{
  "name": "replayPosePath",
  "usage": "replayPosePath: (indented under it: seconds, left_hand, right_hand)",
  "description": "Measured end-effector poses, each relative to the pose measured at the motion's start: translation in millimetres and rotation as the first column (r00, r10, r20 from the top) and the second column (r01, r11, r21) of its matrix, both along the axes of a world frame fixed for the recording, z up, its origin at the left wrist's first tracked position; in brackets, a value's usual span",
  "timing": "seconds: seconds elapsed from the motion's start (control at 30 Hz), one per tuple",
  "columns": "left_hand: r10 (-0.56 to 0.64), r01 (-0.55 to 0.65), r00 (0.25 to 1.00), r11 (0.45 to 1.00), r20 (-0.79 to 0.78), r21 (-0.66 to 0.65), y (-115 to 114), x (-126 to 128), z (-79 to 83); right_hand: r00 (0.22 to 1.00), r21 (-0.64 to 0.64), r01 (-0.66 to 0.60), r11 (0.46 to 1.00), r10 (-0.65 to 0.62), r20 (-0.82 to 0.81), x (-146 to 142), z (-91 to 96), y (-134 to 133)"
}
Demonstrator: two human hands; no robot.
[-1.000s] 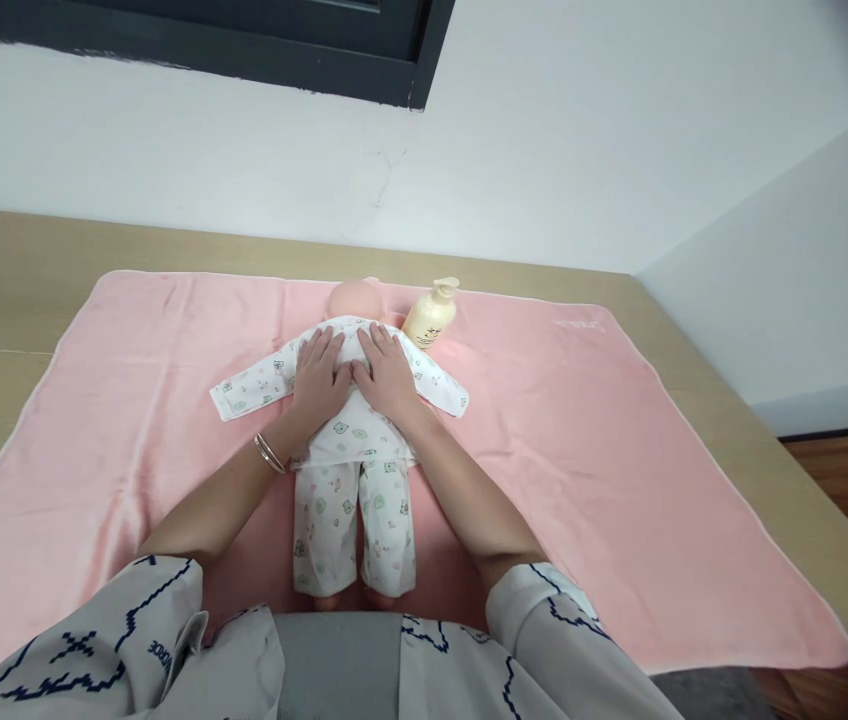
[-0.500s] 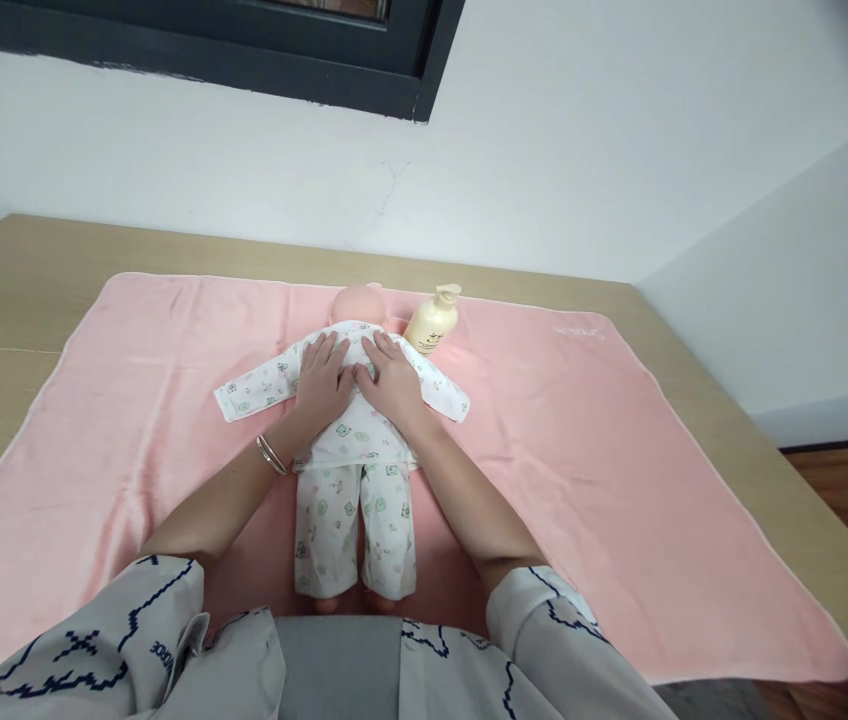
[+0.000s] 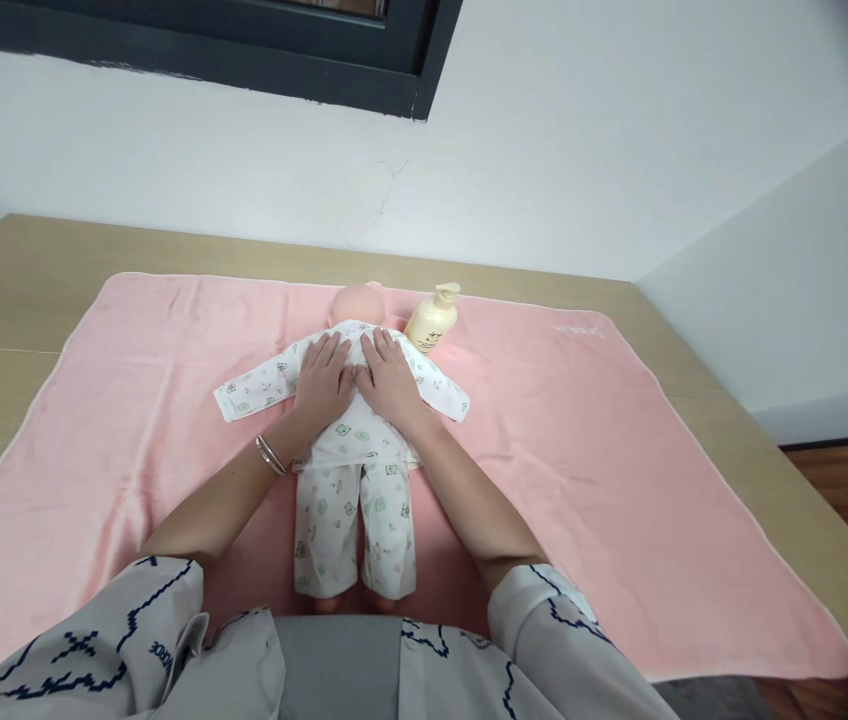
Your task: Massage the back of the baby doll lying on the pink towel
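Observation:
A baby doll (image 3: pixel 355 470) in white printed pyjamas lies face down on a pink towel (image 3: pixel 581 440), its bald head pointing away from me. My left hand (image 3: pixel 321 380) rests flat on the left side of its back, fingers spread, a bangle on the wrist. Beside it, my right hand (image 3: pixel 389 376) lies flat on the right side of the back. The two thumbs nearly touch over the spine. Neither hand grips anything.
A cream pump bottle (image 3: pixel 432 320) stands on the towel just right of the doll's head. The towel covers most of a wooden table (image 3: pixel 11 270) set against a white wall. The table's right edge drops to a wooden floor.
Both hands have stayed flat on the doll's back and shifted only slightly. The view has tilted down a little.

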State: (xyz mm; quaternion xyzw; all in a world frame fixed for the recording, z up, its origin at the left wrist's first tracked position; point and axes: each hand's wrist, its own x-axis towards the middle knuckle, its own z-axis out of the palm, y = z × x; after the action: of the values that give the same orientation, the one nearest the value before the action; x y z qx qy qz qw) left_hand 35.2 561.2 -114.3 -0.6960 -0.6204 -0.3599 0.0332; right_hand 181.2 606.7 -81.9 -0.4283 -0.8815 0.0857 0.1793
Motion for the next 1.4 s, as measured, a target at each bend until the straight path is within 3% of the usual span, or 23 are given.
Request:
replayPosePath:
  seconds: [0.2, 0.47, 0.67, 0.8, 1.03, 1.27, 1.4]
  left_hand:
    - [0.051, -0.054, 0.998, 0.996, 0.037, 0.075, -5.9, 3.5, 3.4]
    - [0.039, -0.035, 0.998, 0.997, 0.057, -0.068, -2.0, 2.9, 1.8]
    - [0.091, -0.090, 0.995, 0.995, 0.027, -0.043, -7.7, 6.0, 8.0]
    - [0.116, -0.115, 0.993, 0.992, 0.018, -0.048, -9.4, 6.8, 10.0]
    - [0.004, -0.006, 0.999, 0.998, -0.033, -0.064, -1.3, 1.1, 6.3]
    - [0.064, -0.066, 0.998, 0.993, 0.025, 0.093, -8.5, 7.1, 7.6]
    - [0.095, -0.098, 0.993, 0.994, 0.076, 0.042, -7.6, 4.2, 4.5]
  right_hand:
    - [0.991, 0.025, 0.118, 0.993, -0.116, -0.059, -5.0, 3.1, -21.2]
    - [0.998, -0.078, 0.003, 0.997, -0.008, -0.062, 1.2, 2.9, 3.6]
    - [0.995, 0.090, 0.103, 0.991, -0.102, -0.015, -5.4, 3.6, -20.7]
    - [0.993, 0.110, 0.112, 0.988, -0.107, -0.050, -4.7, 0.2, -22.3]
    - [0.995, -0.047, -0.064, 0.997, 0.060, -0.081, 5.8, -3.3, 8.1]
    - [0.997, 0.051, 0.063, 0.997, -0.061, -0.052, 0.2, 5.9, -25.8]
    - [0.995, 0.050, 0.079, 0.996, -0.075, -0.071, 0.2, 2.9, -21.5]
